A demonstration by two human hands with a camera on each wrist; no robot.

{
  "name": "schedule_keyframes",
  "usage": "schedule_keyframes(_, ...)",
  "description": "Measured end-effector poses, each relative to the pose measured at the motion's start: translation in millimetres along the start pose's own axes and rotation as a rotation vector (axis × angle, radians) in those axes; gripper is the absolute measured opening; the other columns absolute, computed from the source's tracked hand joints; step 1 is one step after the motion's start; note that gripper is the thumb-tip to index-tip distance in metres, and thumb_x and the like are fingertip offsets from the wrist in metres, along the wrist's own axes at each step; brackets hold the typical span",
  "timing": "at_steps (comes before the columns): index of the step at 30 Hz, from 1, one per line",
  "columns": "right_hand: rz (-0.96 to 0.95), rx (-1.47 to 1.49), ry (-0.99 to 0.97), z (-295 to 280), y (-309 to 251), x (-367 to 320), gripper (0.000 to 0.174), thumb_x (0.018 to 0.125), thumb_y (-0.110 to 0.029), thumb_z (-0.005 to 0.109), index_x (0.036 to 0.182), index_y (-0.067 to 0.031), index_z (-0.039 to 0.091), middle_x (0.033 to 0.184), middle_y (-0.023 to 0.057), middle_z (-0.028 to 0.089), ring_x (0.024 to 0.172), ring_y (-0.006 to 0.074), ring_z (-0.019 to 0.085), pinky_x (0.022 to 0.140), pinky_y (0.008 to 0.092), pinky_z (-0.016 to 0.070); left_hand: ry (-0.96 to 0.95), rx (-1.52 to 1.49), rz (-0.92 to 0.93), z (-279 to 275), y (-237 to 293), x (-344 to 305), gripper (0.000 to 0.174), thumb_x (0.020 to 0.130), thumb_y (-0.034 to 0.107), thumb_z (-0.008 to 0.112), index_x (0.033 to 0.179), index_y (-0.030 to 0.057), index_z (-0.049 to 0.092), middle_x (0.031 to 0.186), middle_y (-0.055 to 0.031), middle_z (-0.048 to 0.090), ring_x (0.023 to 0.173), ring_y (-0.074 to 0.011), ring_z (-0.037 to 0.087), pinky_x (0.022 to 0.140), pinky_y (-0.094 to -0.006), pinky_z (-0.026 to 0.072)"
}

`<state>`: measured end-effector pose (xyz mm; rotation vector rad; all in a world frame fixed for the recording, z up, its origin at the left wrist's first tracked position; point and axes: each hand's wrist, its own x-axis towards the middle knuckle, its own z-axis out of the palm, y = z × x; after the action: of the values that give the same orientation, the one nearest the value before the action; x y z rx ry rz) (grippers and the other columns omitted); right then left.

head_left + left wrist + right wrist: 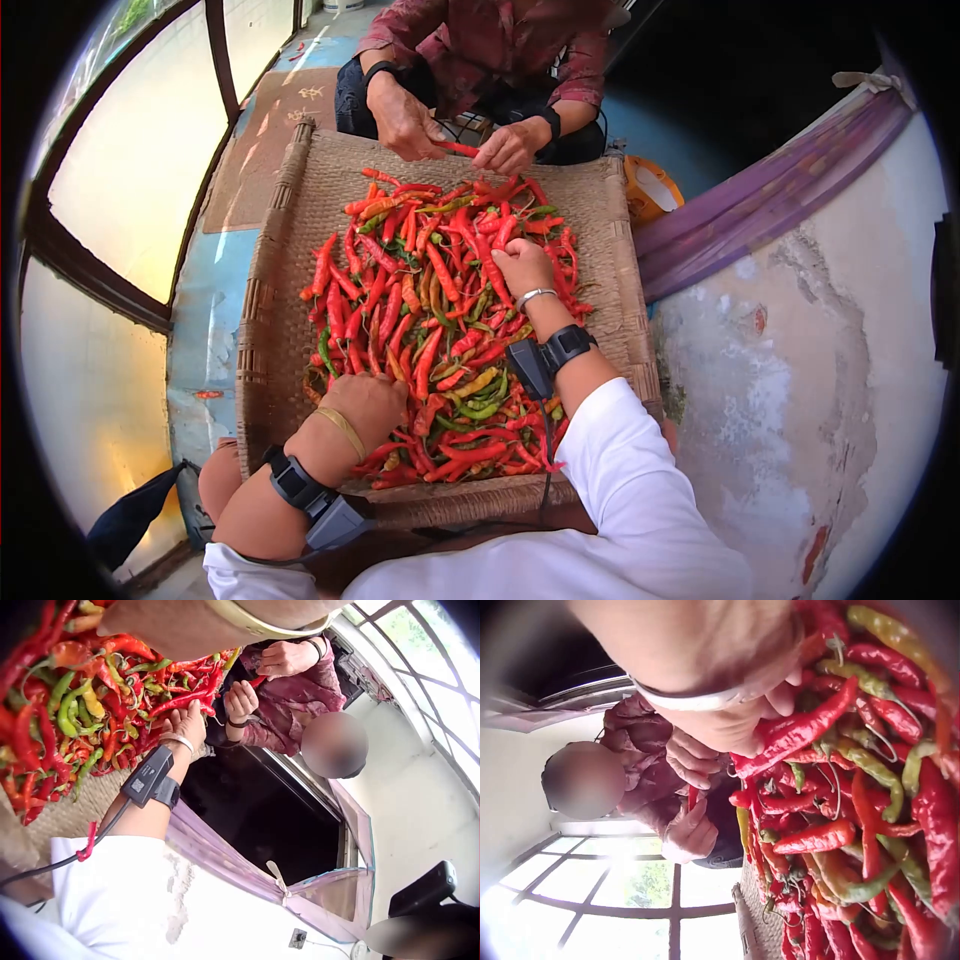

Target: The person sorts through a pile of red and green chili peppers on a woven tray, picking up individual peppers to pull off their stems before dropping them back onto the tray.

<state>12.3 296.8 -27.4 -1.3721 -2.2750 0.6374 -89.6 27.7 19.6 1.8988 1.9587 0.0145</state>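
A pile of chili peppers (pixel 430 270), mostly red with some green and yellowish ones, covers the middle of a woven tray (pixel 285 300). My right hand (pixel 525 268) is over the pile's right side. It pinches a long red chili pepper (pixel 806 735), seen most closely in the right wrist view. At the near left of the pile, my left hand (pixel 365 405) lies knuckles up against the peppers. Its fingertips are hidden under the hand, so I cannot tell whether it holds one. In the left wrist view only part of this hand shows along the top.
Across the tray sits another person, whose two hands (pixel 500 150) hold a red chili pepper (pixel 457 148) above the far edge. An orange container (pixel 650 188) stands right of the tray, near a purple curtain (pixel 760 190) and the wall (pixel 760 400). Framed windows (pixel 140 150) line the left side.
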Motion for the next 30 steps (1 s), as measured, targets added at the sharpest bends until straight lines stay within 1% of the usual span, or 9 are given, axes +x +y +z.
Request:
schedule_keyframes(5, -0.032, 0.444, -0.009, -3, 4, -11, 0.020, 0.073, -0.019, 0.059, 0.067, -0.0010, 0.053, 0.056, 0.0063, 0.053, 0.049, 0.0131, 0.049, 0.048, 0.0296, 0.0397, 0.017, 0.019, -0.004, -3, 0, -2, 0.024, 0.070, 0.023, 0.058, 0.083, 0.0048, 0.052, 0.074, -0.0099, 0.056, 0.071, -0.0254, 0.058, 0.059, -0.0352, 0.0472)
schedule_keyframes(6, -0.031, 0.451, -0.015, -7, 0, -18, 0.020, 0.073, -0.019, 0.059, 0.067, -0.0010, 0.053, 0.056, 0.0063, 0.053, 0.049, 0.0131, 0.049, 0.048, 0.0296, 0.0397, 0.106, 0.014, 0.042, -5, 1, -1, 0.025, 0.069, 0.024, 0.059, 0.084, 0.0046, 0.053, 0.073, -0.0093, 0.056, 0.071, -0.0248, 0.057, 0.059, -0.0346, 0.0469)
schedule_keyframes(9, -0.051, 0.638, -0.303, -40, -34, -50, 0.013, 0.080, -0.012, 0.054, 0.073, -0.0021, 0.051, 0.057, -0.0024, 0.050, 0.048, 0.0035, 0.043, 0.043, 0.0199, 0.0359, 0.273, -0.021, 0.076, -12, 7, 0, 0.028, 0.069, 0.025, 0.060, 0.086, 0.0044, 0.053, 0.072, -0.0084, 0.055, 0.070, -0.0241, 0.057, 0.060, -0.0333, 0.0464)
schedule_keyframes(12, -0.034, 0.692, -0.700, -51, -48, -84, 0.012, 0.080, -0.013, 0.054, 0.076, -0.0019, 0.053, 0.060, -0.0029, 0.051, 0.049, 0.0027, 0.043, 0.043, 0.0185, 0.0369, 0.353, -0.061, 0.013, -19, 8, 0, 0.030, 0.070, 0.026, 0.060, 0.090, 0.0043, 0.054, 0.072, -0.0081, 0.055, 0.070, -0.0234, 0.056, 0.060, -0.0324, 0.0461)
schedule_keyframes(16, -0.026, 0.602, -1.010, -41, -47, -108, 0.014, 0.079, -0.016, 0.055, 0.073, -0.0034, 0.054, 0.057, -0.0042, 0.049, 0.048, 0.0027, 0.043, 0.042, 0.0177, 0.0365, 0.451, -0.059, 0.040, -16, 5, 1, 0.027, 0.070, 0.026, 0.059, 0.086, 0.0051, 0.054, 0.072, -0.0078, 0.056, 0.069, -0.0232, 0.057, 0.059, -0.0331, 0.0460)
schedule_keyframes(20, 0.073, 0.562, -0.855, -40, -44, -85, 0.014, 0.079, -0.017, 0.055, 0.072, -0.0042, 0.054, 0.057, -0.0040, 0.049, 0.048, 0.0029, 0.043, 0.041, 0.0175, 0.0360, 0.308, 0.003, 0.022, -10, 4, 2, 0.024, 0.070, 0.028, 0.059, 0.079, 0.0063, 0.053, 0.069, -0.0073, 0.055, 0.068, -0.0234, 0.057, 0.056, -0.0341, 0.0458)
schedule_keyframes(23, 0.006, 0.663, -0.540, -55, -58, -48, 0.013, 0.080, -0.015, 0.053, 0.078, -0.0030, 0.056, 0.060, -0.0026, 0.052, 0.047, 0.0021, 0.044, 0.039, 0.0166, 0.0359, 0.295, 0.016, 0.035, -11, 4, 1, 0.023, 0.070, 0.028, 0.059, 0.076, 0.0066, 0.052, 0.068, -0.0073, 0.055, 0.068, -0.0234, 0.057, 0.055, -0.0342, 0.0458)
schedule_keyframes(26, 0.059, 0.888, -0.293, -54, -55, -15, 0.025, 0.081, -0.015, 0.052, 0.100, 0.0001, 0.051, 0.065, -0.0009, 0.054, 0.046, 0.0021, 0.045, 0.038, 0.0148, 0.0340, 0.296, 0.000, 0.040, -8, 4, 1, 0.023, 0.070, 0.028, 0.059, 0.075, 0.0066, 0.052, 0.068, -0.0074, 0.055, 0.068, -0.0234, 0.057, 0.055, -0.0340, 0.0459)
schedule_keyframes(30, 0.023, 0.500, -0.282, -9, -19, -9, 0.024, 0.077, -0.021, 0.058, 0.089, -0.0014, 0.057, 0.069, 0.0041, 0.059, 0.055, 0.0109, 0.054, 0.049, 0.0225, 0.0444, 0.292, 0.048, 0.059, -8, 2, 2, 0.023, 0.070, 0.028, 0.059, 0.075, 0.0065, 0.052, 0.069, -0.0072, 0.055, 0.069, -0.0234, 0.057, 0.055, -0.0340, 0.0461)
